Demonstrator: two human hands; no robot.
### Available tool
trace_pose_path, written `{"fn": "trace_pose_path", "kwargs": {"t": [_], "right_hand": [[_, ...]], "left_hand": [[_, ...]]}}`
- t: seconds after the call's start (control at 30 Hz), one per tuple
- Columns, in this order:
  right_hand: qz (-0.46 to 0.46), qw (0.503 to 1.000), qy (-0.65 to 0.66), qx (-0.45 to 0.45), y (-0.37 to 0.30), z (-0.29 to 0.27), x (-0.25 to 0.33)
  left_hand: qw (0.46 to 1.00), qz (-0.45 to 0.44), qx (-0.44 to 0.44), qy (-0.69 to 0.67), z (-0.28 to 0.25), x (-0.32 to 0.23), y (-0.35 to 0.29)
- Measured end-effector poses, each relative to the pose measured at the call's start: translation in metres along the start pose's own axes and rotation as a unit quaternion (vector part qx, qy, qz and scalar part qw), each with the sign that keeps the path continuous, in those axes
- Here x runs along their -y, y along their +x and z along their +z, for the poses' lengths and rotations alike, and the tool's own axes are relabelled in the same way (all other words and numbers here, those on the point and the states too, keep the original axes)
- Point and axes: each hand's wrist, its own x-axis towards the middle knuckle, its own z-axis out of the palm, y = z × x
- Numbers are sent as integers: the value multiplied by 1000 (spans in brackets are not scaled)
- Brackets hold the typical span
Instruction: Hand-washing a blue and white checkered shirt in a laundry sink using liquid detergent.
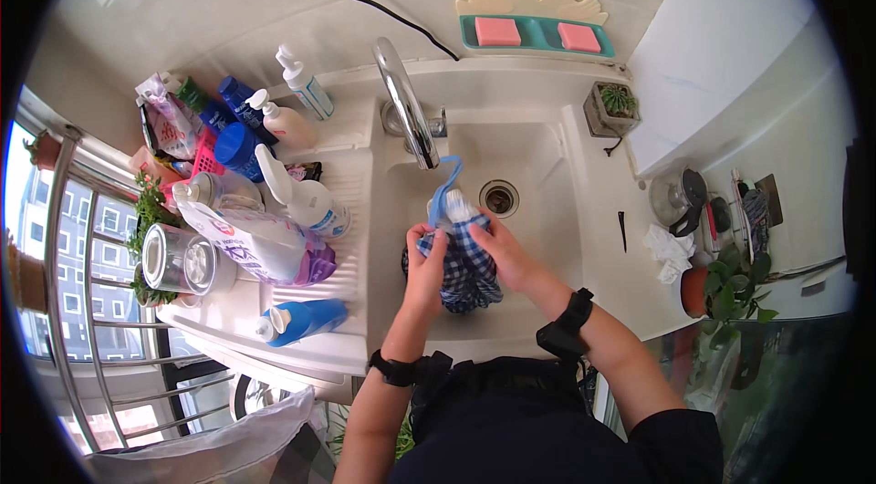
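Over the sink (543,288), both hands grip a bunched blue-and-white checked cloth (470,274) with a white part at its top. A light blue strap (445,183) loops up from it toward the faucet. My left hand (425,270) is closed on the cloth's left side, thumb on top. On the right side, my right hand (504,251) pinches the fabric near the white part. The cloth's lower end hangs in the basin. Just beyond it stands the chrome faucet (403,96); no water stream shows. The drain (498,198) lies right of the strap.
On the left drainboard (342,301) crowd a blue bottle (306,322), a white-and-purple bag (260,242), a white spray bottle (306,197) and several other containers. A soap dish (537,35) with two pink bars hangs behind. Small cactus pot (611,108) and leafy plant (730,288) sit right.
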Motion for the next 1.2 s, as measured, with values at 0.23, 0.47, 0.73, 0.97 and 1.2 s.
{"fn": "trace_pose_path", "kwargs": {"t": [0.23, 0.47, 0.73, 0.97, 1.2], "right_hand": [[-165, 940, -256, -151, 4, 19, -41], [-116, 929, -251, -244, 16, 7, -52], [-155, 953, -150, -214, 12, -10, -36], [-151, 955, -250, -55, -1, -19, -47], [33, 984, 151, -84, -9, -22, -15]], "left_hand": [[990, -52, -114, -65, 35, 15, -4], [977, -98, -189, -4, 34, 19, -2], [983, -117, -82, -114, 0, 22, 16], [974, -2, 203, -102, 12, -3, 2], [933, 111, 189, 284, -19, 16, 10]]}}
